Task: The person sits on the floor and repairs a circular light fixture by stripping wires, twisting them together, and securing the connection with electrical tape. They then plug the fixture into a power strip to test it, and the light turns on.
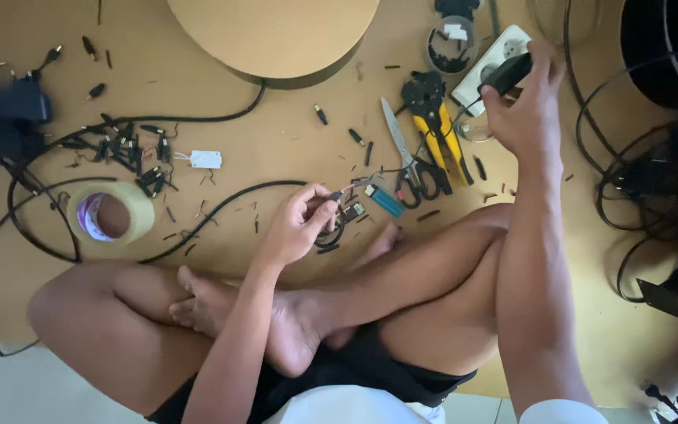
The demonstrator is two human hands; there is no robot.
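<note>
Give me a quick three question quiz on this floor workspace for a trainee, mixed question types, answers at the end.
1. True or false: the right hand is gripping a black plug at the white power strip.
2. Which lies nearest the scissors? A the roll of tape, B the yellow-handled crimping tool, C the black adapter.
3. Fill in: the left hand pinches the end of a thin black ____.

Key
1. True.
2. B; tool and scissors lie side by side.
3. Cable; it trails left across the floor.
</note>
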